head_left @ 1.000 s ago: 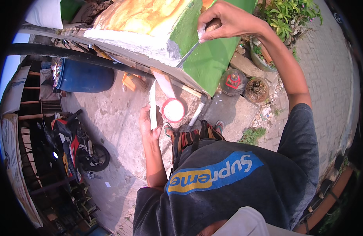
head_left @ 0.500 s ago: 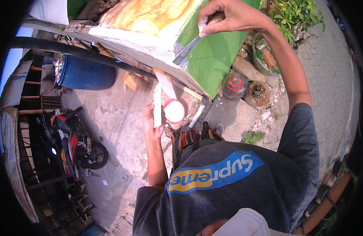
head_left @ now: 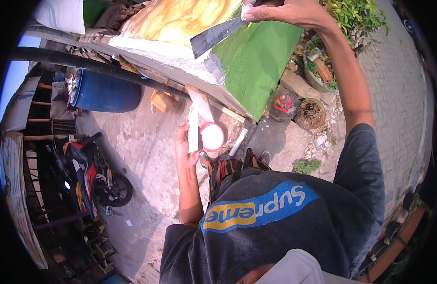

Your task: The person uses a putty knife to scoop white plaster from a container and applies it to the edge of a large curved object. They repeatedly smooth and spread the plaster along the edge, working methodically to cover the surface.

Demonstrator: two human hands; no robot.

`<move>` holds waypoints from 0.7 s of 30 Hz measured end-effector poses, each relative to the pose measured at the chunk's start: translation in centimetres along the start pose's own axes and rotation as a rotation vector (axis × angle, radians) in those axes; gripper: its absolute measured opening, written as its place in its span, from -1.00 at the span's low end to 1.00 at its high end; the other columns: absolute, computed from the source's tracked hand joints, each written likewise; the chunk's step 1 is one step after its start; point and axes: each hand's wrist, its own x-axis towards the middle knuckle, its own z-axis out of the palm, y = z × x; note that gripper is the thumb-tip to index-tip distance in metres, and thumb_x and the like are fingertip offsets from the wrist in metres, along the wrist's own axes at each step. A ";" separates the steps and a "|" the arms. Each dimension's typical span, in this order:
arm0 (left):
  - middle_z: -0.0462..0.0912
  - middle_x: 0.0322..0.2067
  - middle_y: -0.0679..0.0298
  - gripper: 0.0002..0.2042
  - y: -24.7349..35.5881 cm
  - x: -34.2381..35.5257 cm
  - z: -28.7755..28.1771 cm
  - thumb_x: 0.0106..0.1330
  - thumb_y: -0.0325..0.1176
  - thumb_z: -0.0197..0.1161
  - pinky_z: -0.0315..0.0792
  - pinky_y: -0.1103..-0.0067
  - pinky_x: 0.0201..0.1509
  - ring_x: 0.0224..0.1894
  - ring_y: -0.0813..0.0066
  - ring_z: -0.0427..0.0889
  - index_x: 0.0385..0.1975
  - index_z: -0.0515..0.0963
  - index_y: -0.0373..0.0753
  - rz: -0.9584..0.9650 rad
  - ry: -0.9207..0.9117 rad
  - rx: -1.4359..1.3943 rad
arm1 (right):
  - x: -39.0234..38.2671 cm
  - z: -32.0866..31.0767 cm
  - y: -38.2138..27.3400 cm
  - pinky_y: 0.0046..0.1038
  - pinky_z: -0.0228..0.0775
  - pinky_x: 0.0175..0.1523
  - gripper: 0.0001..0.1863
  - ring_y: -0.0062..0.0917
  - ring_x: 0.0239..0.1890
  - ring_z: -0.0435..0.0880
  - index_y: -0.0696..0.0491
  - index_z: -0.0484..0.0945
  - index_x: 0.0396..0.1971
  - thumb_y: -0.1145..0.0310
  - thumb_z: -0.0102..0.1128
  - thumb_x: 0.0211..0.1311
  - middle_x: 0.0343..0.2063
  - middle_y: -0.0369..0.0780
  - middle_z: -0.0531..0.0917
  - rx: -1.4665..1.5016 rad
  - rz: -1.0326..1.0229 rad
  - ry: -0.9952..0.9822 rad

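My right hand point(head_left: 282, 14) grips a scraper point(head_left: 213, 38) with a dark, flat metal blade, raised at the corner of a painted masonry block; white material is on its fingers near the handle. The block has a yellowish mottled top point(head_left: 166, 19), a white edge point(head_left: 157, 49) with a grey patch at the corner, and a green side point(head_left: 251, 66). My left hand point(head_left: 186, 146), lower down, holds a narrow white strip point(head_left: 193, 125) upright in the picture. Just right of it, a red-rimmed bucket point(head_left: 212, 136) holds white material.
A blue barrel point(head_left: 105, 92), an orange dustpan with broom point(head_left: 161, 100) and a motorbike point(head_left: 93, 175) are on the left. Right are potted plants point(head_left: 317, 71), a dark round container point(head_left: 282, 104) and a brick-paved path point(head_left: 393, 94). A black pipe point(head_left: 86, 64) crosses the upper left.
My right hand has moved up, and the scraper's blade has gone from the corner's green face up and left over the white edge. My left hand with the strip has shifted slightly right.
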 end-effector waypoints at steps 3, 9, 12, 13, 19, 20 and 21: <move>0.37 -0.68 0.38 -0.84 -0.1 0.1 -0.3 0.31 -0.32 0.02 0.11 0.76 -0.92 -0.90 0.69 0.18 -0.22 0.38 -0.25 -0.005 -0.001 0.013 | -1.6 1.0 1.2 -0.65 0.47 -0.26 -0.88 -0.70 -0.41 0.61 0.25 0.57 -0.47 0.51 0.29 0.03 -0.51 -0.27 0.64 -0.062 0.008 -0.051; 0.35 -0.70 0.38 -0.84 -0.6 0.0 -0.7 0.31 -0.32 0.02 0.11 0.75 -0.92 -0.90 0.68 0.19 -0.23 0.38 -0.25 -0.006 0.025 0.015 | -2.9 2.6 6.6 -0.58 0.39 -0.28 -0.81 -0.68 -0.45 0.58 0.17 0.64 -0.47 0.35 0.33 -0.02 -0.55 -0.29 0.66 -0.194 0.140 -0.133; 0.34 -0.71 0.39 -0.84 -0.8 -0.2 -0.4 0.31 -0.32 0.02 0.10 0.74 -0.92 -0.91 0.68 0.19 -0.24 0.38 -0.25 -0.008 0.038 0.034 | -2.4 2.7 7.2 -0.58 0.39 -0.27 -0.80 -0.67 -0.46 0.58 0.17 0.63 -0.47 0.34 0.34 -0.03 -0.54 -0.29 0.66 -0.264 0.118 -0.124; 0.34 -0.71 0.39 -0.84 -0.8 -0.3 -0.3 0.31 -0.31 0.02 0.10 0.74 -0.92 -0.91 0.68 0.19 -0.24 0.38 -0.25 -0.007 0.040 0.040 | -2.2 2.6 7.3 -0.58 0.39 -0.27 -0.80 -0.67 -0.45 0.58 0.17 0.63 -0.47 0.34 0.35 -0.02 -0.54 -0.29 0.66 -0.259 0.105 -0.126; 0.32 -0.72 0.43 -0.85 -0.7 -0.3 0.0 0.29 -0.31 0.03 0.09 0.74 -0.92 -0.91 0.69 0.19 -0.25 0.38 -0.23 -0.008 0.073 0.066 | -1.0 2.4 6.7 -0.57 0.39 -0.28 -0.81 -0.67 -0.47 0.58 0.19 0.62 -0.48 0.35 0.33 0.03 -0.54 -0.29 0.66 -0.201 0.016 -0.116; 0.31 -0.73 0.43 -0.85 -0.7 -0.3 -0.1 0.29 -0.30 0.04 0.09 0.74 -0.92 -0.91 0.70 0.19 -0.26 0.38 -0.22 -0.007 0.078 0.076 | -0.7 2.1 6.7 -0.58 0.39 -0.31 -0.81 -0.67 -0.47 0.57 0.19 0.61 -0.47 0.36 0.32 0.06 -0.53 -0.30 0.66 -0.211 -0.004 -0.125; 0.31 -0.73 0.44 -0.85 -0.6 -0.3 -0.1 0.29 -0.30 0.04 0.09 0.74 -0.92 -0.90 0.70 0.19 -0.26 0.38 -0.22 0.000 0.070 0.082 | -0.4 1.9 6.6 -0.59 0.38 -0.34 -0.82 -0.68 -0.48 0.57 0.19 0.60 -0.46 0.36 0.30 0.08 -0.52 -0.30 0.65 -0.222 -0.024 -0.133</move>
